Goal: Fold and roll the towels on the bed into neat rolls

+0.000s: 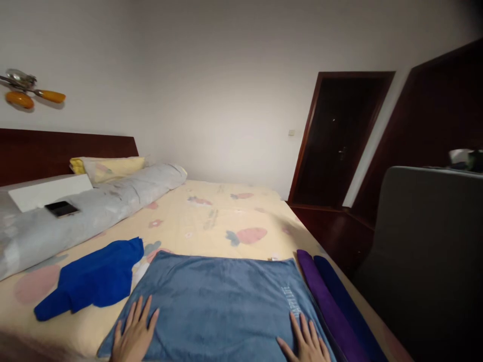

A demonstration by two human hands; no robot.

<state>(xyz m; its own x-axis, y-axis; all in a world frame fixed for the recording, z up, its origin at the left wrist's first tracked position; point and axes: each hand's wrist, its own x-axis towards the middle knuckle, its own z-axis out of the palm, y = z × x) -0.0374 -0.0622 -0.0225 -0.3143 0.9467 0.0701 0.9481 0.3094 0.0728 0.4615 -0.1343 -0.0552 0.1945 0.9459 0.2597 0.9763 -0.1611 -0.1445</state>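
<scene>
A grey-blue towel with pale lettering near its right edge lies spread flat on the bed. My left hand rests on its left side, fingers spread. On the right side, below the lettering, my right hand lies flat with its fingers apart. To the left of the towel is a crumpled bright blue cloth. Along the right side run a rolled or folded purple cloth and a dark blue one beside it. The towel's near edge is partly cut off by the frame.
The bed has a cream sheet with a carrot-like print. A rolled grey quilt, a phone, a white box and a yellow pillow lie toward the headboard. A grey chair back stands at right.
</scene>
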